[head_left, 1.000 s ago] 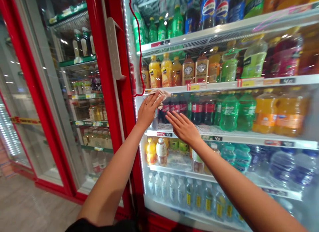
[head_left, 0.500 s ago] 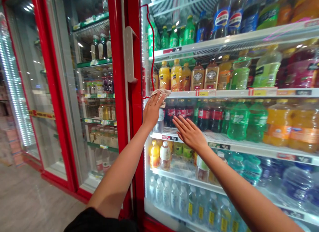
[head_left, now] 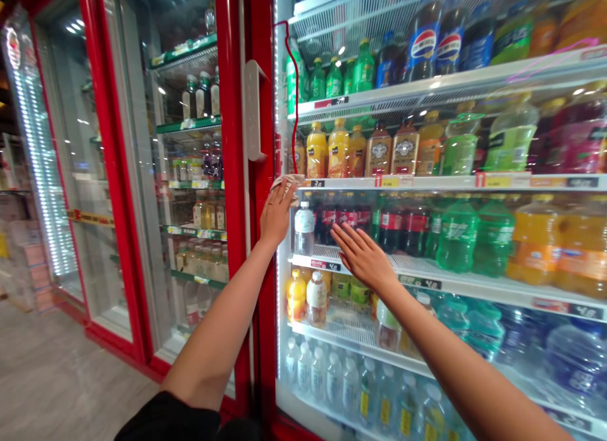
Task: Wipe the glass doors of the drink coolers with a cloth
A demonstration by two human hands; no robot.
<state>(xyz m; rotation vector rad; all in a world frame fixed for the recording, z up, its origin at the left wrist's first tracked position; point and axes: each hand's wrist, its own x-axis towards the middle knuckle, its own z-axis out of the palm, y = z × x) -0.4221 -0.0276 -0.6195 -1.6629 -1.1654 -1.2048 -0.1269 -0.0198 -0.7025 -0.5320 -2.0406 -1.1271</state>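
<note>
Left hand (head_left: 279,215) | gripping beige cloth (head_left: 286,183) against cooler glass door (head_left: 284,138) | right hand (head_left: 363,258) | open, fingers spread

PEPSI lettering showing on the cola bottles (head_left: 423,43), a price tag (head_left: 420,282) reading 4.8 sitting on the white shelf edge (head_left: 474,287), a second tag (head_left: 568,309) repeating 4.8 further along

- A bright white LED strip (head_left: 276,81) edges the clear glass cooler door (head_left: 403,144), lighting it evenly.
- Pale glare streaks that door.
- Its far right side looks warped and soft.
</note>
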